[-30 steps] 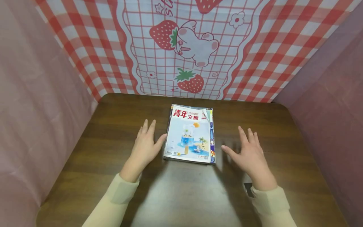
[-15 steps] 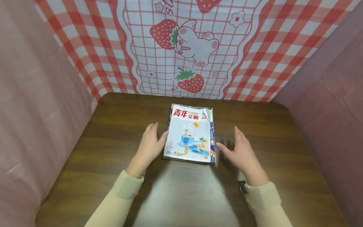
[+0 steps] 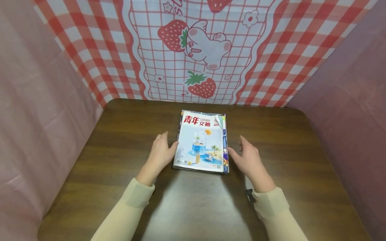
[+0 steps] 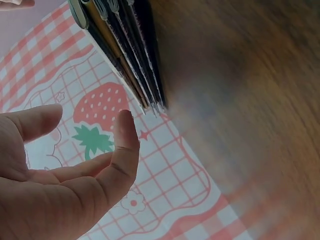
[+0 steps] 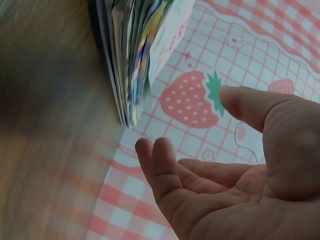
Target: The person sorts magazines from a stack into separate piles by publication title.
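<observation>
Noted magazine stack mid-frame on table, between left hand and right hand, before cloth across upper frame, with curtains at both sides.

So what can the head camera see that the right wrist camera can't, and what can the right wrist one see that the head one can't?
Only the head view shows the left hand, the cream sleeves, and the popsicle picture on the top magazine.

Only the right wrist view shows the palm side of the right hand and, close up, the layered page edges along the stack's side.

Both show the right hand, the stack of magazines, the brown table and the strawberry cloth.
</observation>
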The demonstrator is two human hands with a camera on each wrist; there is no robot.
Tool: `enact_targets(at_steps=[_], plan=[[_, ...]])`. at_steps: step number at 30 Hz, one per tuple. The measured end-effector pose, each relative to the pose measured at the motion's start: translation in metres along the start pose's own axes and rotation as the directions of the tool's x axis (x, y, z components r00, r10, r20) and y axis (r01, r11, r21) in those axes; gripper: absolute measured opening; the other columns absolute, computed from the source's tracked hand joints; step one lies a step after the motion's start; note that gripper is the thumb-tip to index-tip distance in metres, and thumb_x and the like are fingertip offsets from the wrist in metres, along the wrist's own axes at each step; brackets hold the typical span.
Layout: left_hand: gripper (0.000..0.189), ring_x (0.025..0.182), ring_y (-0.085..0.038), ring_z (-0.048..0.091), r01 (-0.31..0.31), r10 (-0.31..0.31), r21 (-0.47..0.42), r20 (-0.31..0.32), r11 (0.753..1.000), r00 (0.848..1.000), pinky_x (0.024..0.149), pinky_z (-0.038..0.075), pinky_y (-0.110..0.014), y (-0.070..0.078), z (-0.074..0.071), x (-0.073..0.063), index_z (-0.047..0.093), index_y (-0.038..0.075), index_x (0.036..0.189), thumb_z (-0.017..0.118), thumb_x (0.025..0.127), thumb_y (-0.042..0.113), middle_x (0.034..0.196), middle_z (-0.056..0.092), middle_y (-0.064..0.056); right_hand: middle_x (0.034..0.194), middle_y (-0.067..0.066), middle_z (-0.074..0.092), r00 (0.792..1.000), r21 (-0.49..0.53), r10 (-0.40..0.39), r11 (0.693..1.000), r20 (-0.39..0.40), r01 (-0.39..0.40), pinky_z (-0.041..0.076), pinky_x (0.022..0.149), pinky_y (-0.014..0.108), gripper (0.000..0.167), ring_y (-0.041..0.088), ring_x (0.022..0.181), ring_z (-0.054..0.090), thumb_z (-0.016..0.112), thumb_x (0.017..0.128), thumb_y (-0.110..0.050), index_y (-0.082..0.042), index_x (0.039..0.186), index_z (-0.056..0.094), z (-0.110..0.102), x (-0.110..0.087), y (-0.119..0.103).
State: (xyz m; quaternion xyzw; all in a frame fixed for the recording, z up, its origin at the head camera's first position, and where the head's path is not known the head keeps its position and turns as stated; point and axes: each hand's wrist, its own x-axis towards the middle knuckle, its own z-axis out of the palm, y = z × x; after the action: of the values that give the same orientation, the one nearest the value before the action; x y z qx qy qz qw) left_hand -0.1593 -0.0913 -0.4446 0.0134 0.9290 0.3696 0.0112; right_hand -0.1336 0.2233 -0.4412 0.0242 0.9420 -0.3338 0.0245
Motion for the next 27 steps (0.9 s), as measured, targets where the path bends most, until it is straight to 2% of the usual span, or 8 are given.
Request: enact_targets(at_steps=[7,13,17,20,24,27], plan=[[0.055,0.123,-0.044,0.053,0.028,-0.028,0.021,0.036,0.999,0.999,0.103,0.046,-0.053,0.002,0.005,0.007,0.051,-0.016,0.136,0.066,0.099,0.022,0.13,0.056,-0.034,0.123,0.026,0.063,0.999,0.024,0.029,0.999,0.019,-0.03,0.054,0.092,0.052,0.059,0.036,0.106,0.064,0.067,0.099,-0.027,0.009,0.142,0.049,0.009,0.007,-0.003],[0.043,0.116,-0.044,0.059,0.027,-0.028,0.028,0.049,0.999,0.998,0.098,0.05,-0.052,0.002,0.01,0.012,0.059,-0.016,0.124,0.067,0.097,0.016,0.12,0.063,-0.032,0.106,0.02,0.07,0.999,0.045,-0.007,0.999,-0.033,0.008,0.056,0.084,0.047,0.039,0.032,0.093,0.067,0.068,0.097,-0.017,0.011,0.124,0.063,0.018,0.013,-0.001],[0.04,0.115,-0.042,0.06,0.063,-0.066,0.049,0.067,0.997,0.996,0.096,0.051,-0.051,0.001,0.012,0.016,0.061,-0.015,0.122,0.066,0.097,0.015,0.12,0.064,-0.03,0.101,0.017,0.07,0.999,0.075,0.052,0.996,0.007,-0.052,0.056,0.08,0.045,0.034,0.028,0.089,0.067,0.068,0.096,-0.016,0.009,0.118,0.067,0.022,0.016,-0.001],[0.037,0.106,-0.039,0.064,0.098,-0.104,0.069,0.096,0.993,0.99,0.09,0.055,-0.049,0.001,0.014,0.017,0.063,-0.014,0.119,0.066,0.097,0.016,0.114,0.066,-0.029,0.099,0.015,0.071,0.995,0.095,0.089,0.991,0.042,-0.093,0.057,0.079,0.043,0.031,0.027,0.089,0.067,0.069,0.096,-0.018,0.008,0.114,0.069,0.024,0.018,-0.001],[0.03,0.09,-0.032,0.064,0.12,-0.131,0.084,0.134,0.989,0.982,0.08,0.057,-0.046,0.0,0.017,0.018,0.067,-0.011,0.11,0.067,0.096,0.015,0.102,0.068,-0.024,0.095,0.015,0.071,0.995,0.107,0.092,0.99,0.042,-0.096,0.056,0.077,0.042,0.029,0.027,0.087,0.067,0.07,0.094,-0.018,0.007,0.109,0.071,0.025,0.019,0.0],[0.027,0.086,-0.029,0.064,0.127,-0.139,0.087,0.155,0.988,0.978,0.079,0.058,-0.044,0.0,0.018,0.017,0.069,-0.01,0.108,0.068,0.095,0.014,0.099,0.068,-0.022,0.094,0.014,0.072,0.993,0.104,0.101,0.989,0.054,-0.106,0.056,0.077,0.042,0.027,0.026,0.086,0.067,0.071,0.094,-0.018,0.006,0.107,0.072,0.027,0.019,0.0]])
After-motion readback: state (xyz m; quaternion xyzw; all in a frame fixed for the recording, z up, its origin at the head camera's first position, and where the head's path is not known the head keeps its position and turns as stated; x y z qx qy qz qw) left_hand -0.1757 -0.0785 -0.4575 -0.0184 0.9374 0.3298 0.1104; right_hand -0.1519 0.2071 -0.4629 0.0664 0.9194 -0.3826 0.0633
